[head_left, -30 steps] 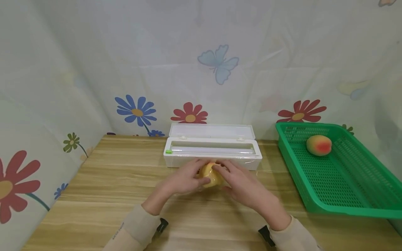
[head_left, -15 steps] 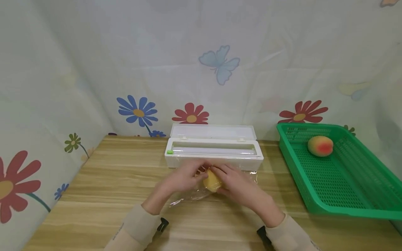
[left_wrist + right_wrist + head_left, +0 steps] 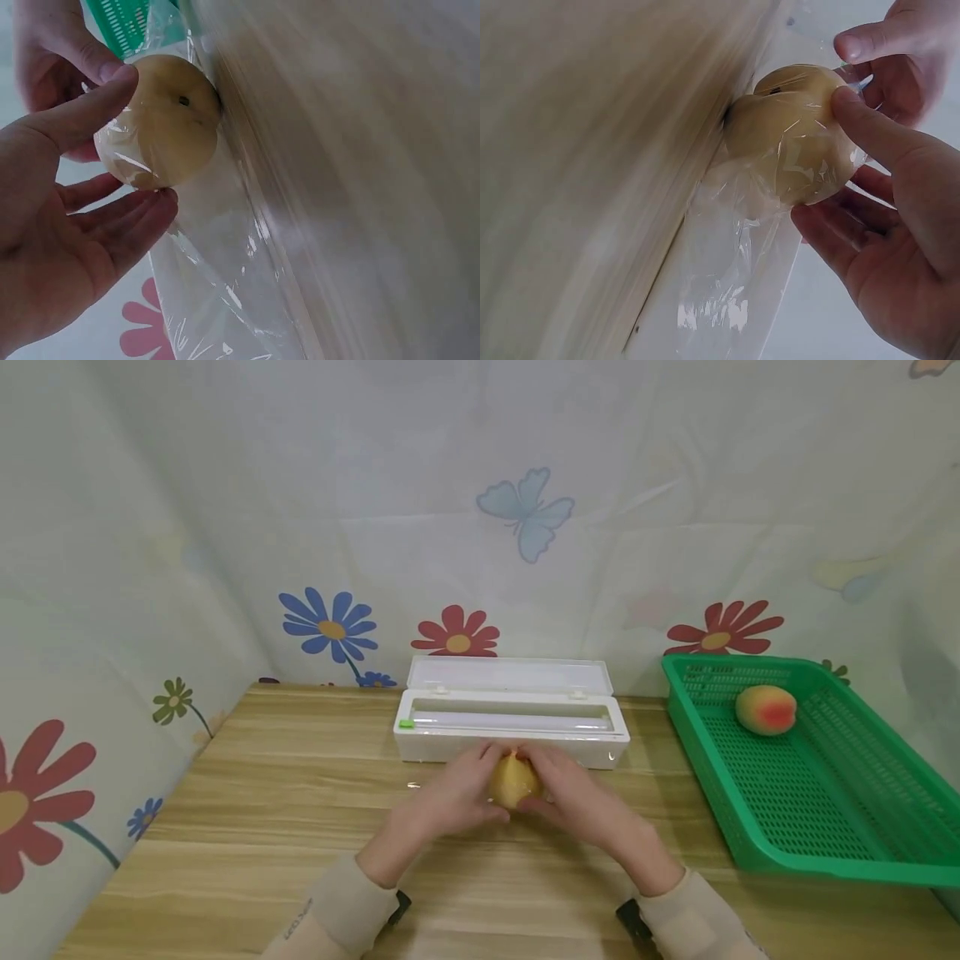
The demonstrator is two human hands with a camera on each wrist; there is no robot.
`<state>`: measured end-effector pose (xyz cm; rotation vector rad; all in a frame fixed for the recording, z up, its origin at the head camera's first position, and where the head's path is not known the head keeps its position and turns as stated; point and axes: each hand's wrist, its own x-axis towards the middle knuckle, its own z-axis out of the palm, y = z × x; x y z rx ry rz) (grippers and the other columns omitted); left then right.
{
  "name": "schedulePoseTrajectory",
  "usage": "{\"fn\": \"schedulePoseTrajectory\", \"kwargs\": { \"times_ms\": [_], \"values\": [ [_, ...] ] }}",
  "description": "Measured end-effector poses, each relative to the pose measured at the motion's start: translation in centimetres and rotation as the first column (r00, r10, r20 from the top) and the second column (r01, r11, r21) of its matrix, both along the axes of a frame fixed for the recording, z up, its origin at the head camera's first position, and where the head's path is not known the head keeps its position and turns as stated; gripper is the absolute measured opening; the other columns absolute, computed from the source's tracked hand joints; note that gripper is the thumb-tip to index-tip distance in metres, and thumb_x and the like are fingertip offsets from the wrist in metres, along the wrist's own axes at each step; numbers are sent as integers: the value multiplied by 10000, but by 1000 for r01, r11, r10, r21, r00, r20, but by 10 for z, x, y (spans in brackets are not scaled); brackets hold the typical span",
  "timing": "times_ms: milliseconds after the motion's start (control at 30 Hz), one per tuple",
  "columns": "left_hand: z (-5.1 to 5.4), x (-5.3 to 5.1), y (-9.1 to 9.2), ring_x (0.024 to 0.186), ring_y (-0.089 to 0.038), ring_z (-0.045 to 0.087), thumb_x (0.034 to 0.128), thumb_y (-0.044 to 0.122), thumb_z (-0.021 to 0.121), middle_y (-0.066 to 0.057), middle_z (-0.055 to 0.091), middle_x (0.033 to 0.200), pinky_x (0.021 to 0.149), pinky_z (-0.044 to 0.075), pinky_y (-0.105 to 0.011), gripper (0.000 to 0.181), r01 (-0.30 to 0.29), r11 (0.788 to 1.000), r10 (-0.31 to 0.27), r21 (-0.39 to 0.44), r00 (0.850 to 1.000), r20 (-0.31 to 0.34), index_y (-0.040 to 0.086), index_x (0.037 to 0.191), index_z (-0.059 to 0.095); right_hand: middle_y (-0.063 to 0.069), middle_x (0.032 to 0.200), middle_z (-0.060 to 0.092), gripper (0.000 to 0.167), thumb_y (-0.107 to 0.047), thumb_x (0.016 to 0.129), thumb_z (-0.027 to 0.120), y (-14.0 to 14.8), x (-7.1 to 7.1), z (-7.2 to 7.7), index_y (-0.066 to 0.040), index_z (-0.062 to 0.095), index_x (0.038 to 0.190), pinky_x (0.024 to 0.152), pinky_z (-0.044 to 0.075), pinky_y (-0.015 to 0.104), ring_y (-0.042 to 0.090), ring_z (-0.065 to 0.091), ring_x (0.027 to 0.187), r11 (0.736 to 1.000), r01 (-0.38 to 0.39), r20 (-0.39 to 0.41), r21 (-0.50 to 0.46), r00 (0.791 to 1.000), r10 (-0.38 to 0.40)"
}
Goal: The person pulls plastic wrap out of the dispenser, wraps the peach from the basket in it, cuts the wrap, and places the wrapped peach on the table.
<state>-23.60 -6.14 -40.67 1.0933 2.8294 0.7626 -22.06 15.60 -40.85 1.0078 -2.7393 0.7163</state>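
Observation:
A yellow, rounded fruit (image 3: 514, 782) with a small dark spot rests on the table, clear cling film (image 3: 712, 307) stretched over it. My left hand (image 3: 453, 793) holds its left side, thumb near and fingers beyond. On the other side my right hand (image 3: 581, 797) grips it the same way, through the film. Loose film also trails beside the fruit in the left wrist view. Right behind the hands stands a white cling film dispenser (image 3: 420, 747), its lid (image 3: 510, 676) raised and a roll (image 3: 510, 721) inside. The fruit's far side is hidden in the head view.
To the right stands a green plastic basket (image 3: 720, 810) with a red-and-yellow peach (image 3: 766, 710) in it. A green slider (image 3: 406, 723) sits at the dispenser's left end. The wooden table (image 3: 300, 785) meets a flower-printed curtain (image 3: 360, 527) behind.
The film spread loose at the fruit's lower left half a second ago is no longer visible there in the head view. The fruit has turned, and both hands have closed in around its sides.

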Motion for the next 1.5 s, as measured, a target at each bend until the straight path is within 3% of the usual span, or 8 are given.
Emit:
{"fn": "schedulePoseTrajectory", "kwargs": {
  "times_ms": [233, 433, 733, 1033, 1167, 1300, 1367, 1500],
  "values": [
    [-3, -4, 4, 1307, -238, 510, 800, 212, 914, -104, 485, 1483, 1102, 427, -378, 923, 4, 999, -6, -40, 999, -45, 54, 1534, 377, 120, 1411, 536, 604, -174, 846, 864, 2, -2, 0, -12, 570, 1348, 1071, 456, 447, 279, 523, 1299, 1000, -29, -75, 0, 997, 29],
    [0, -5, 8, 1283, -216, 509, 767, 295, 933, -77, 481, 1470, 1099, 430, -365, 1007, 13, 996, -17, -88, 999, -52, 99, 1567, 354, 115, 1446, 535, 652, -154, 846, 860, 4, -3, 0, -16, 555, 1405, 1089, 438, 447, 282, 506, 1334, 999, -51, -114, -4, 992, 51],
    [0, -8, 8, 1142, -181, 562, 789, 308, 920, -63, 542, 1324, 1017, 493, -328, 892, 14, 995, -23, -94, 996, -90, 64, 1493, 431, 154, 1391, 583, 643, -109, 830, 865, 3, -1, 3, 28, 569, 1384, 1051, 472, 460, 319, 554, 1288, 997, -77, -161, -27, 984, 72],
    [9, -13, -4, 1079, -146, 582, 783, 386, 893, -9, 595, 1282, 924, 530, -308, 762, -20, 1000, 19, 24, 999, 36, 90, 1400, 556, 138, 1353, 583, 553, -133, 872, 842, 5, 6, 17, -6, 592, 1349, 1026, 490, 467, 303, 556, 1263, 992, -113, -226, -59, 969, 97],
    [11, -14, -7, 1029, -129, 587, 796, 464, 846, 22, 612, 1244, 863, 537, -298, 725, -35, 999, 34, 35, 998, 46, 125, 1381, 584, 124, 1287, 582, 519, -133, 802, 903, 8, 10, 27, -48, 645, 1244, 995, 506, 465, 291, 547, 1223, 990, -119, -308, -72, 947, 92],
    [12, -15, -9, 943, -117, 594, 819, 453, 820, 60, 636, 1123, 797, 538, -270, 601, -33, 994, 26, 102, 997, 73, 133, 1291, 629, 64, 1182, 617, 463, -145, 740, 947, 9, 14, 33, -77, 686, 1116, 947, 519, 445, 250, 573, 1135, 993, -114, -365, -39, 927, 92],
    [13, -16, -9, 914, -117, 603, 839, 432, 814, 67, 643, 1076, 780, 545, -259, 544, -31, 988, 14, 153, 994, 110, 133, 1257, 635, 45, 1198, 618, 499, -174, 739, 950, 8, 16, 35, -81, 685, 1152, 960, 515, 435, 234, 569, 1143, 995, -97, -359, 10, 929, 94],
    [17, -16, -11, 895, -119, 626, 870, 432, 803, 46, 651, 1066, 771, 558, -242, 602, -65, 977, 23, 203, 979, 200, 117, 1322, 560, 58, 1345, 575, 652, -221, 772, 933, 5, 17, 33, -76, 618, 1324, 1034, 486, 431, 244, 519, 1263, 992, -56, -305, 118, 948, 89]
  ]
}}
